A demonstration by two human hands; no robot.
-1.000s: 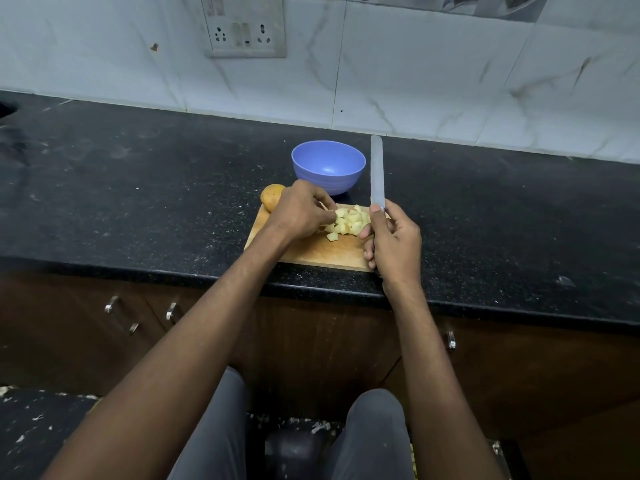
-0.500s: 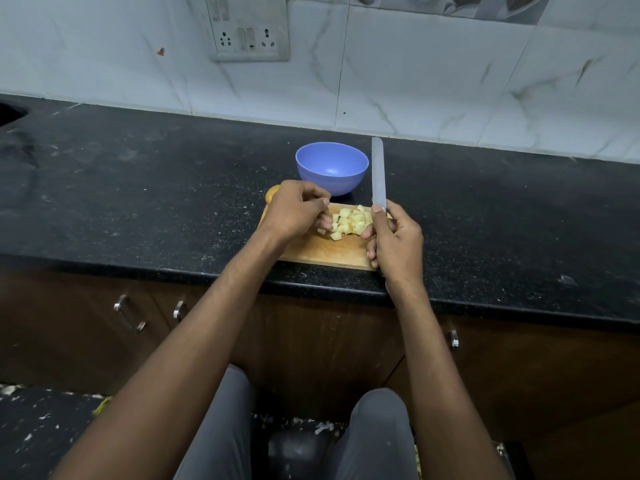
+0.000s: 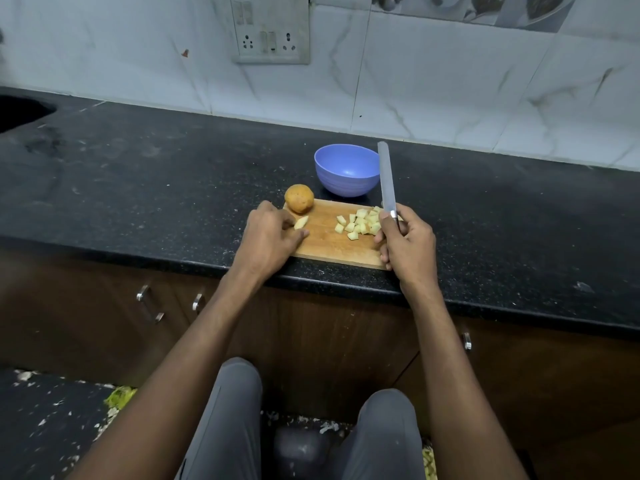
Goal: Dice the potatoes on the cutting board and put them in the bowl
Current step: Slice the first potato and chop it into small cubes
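Nearest to the camera are the person's knees in grey trousers point(image 3: 228, 420), under the edge of the black counter point(image 3: 145, 188). On the near edge of the counter lies the wooden cutting board point(image 3: 322, 242). The left hand point(image 3: 268, 237) rests at the 9 o'clock side of the board, and its fingers pinch a pale potato piece point(image 3: 301, 222). The right hand point(image 3: 407, 242), at the 3 o'clock side, grips the handle of the knife point(image 3: 387, 178), whose blade points up and away. Just left of this hand is a heap of diced potato point(image 3: 360, 223) on the board. At the 11 o'clock corner of the board sits a whole potato point(image 3: 299, 198), unpeeled. Behind the board, at 12 o'clock, stands the blue bowl point(image 3: 346, 169), close to the board. Farther back, a socket panel point(image 3: 270, 27) is on the tiled wall.
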